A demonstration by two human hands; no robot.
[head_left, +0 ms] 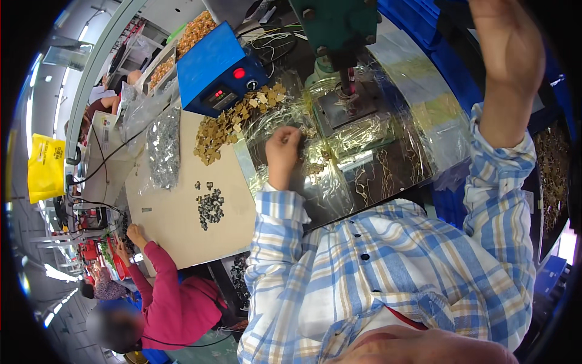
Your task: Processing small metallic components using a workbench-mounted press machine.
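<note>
My left hand [284,151] is over the plastic-covered work surface, fingers curled and pinched. Whatever they hold, if anything, is too small to make out. Just to its right is the metal plate [350,108] of a green bench press [335,24], with the press's ram [347,82] above it. Crinkled clear plastic film [357,136] surrounds the plate. A pile of flat brass-coloured metal pieces [221,130] lies to the left of this hand. My right hand [509,48] is raised at the upper right; its fingers are cut off by the picture's edge, so its grip is hidden.
Behind the brass pieces stands a blue control box [212,67] with a red button. Farther left are a bag of silvery parts [162,148] and a cluster of small dark parts [210,209] on the beige board [176,242]. A co-worker in a pink top [182,309] sits at the left.
</note>
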